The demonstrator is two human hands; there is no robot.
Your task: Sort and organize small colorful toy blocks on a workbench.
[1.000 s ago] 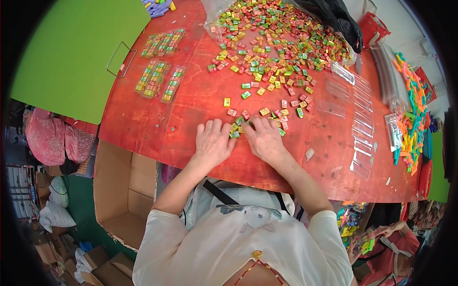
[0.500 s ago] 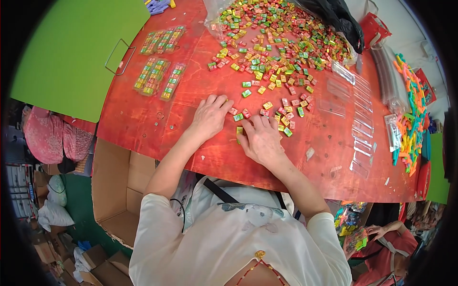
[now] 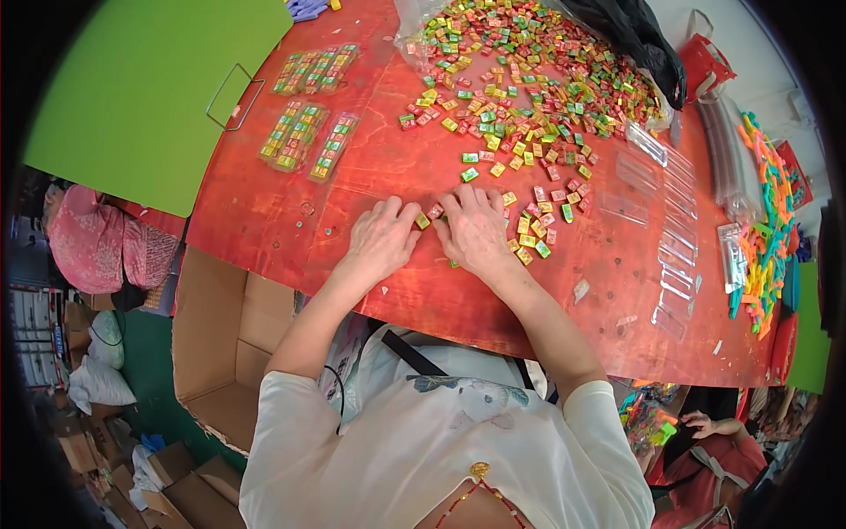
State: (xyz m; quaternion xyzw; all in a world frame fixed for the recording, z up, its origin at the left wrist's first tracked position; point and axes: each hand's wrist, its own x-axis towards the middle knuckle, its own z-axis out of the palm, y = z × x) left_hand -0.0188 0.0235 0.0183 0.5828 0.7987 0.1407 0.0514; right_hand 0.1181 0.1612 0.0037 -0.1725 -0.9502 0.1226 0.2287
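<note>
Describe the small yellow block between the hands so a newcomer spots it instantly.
On the red table, find the gap between the left hand and the right hand. The small yellow block sits on the gap's left side, its colour distinguishing it from the red block beside it.

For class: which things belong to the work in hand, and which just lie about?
Seemingly in use:
small coloured blocks by the left hand and right hand
filled clear packs
clear plastic trays

Probably just lying about:
red bag
purple pieces
orange and teal pieces
</note>
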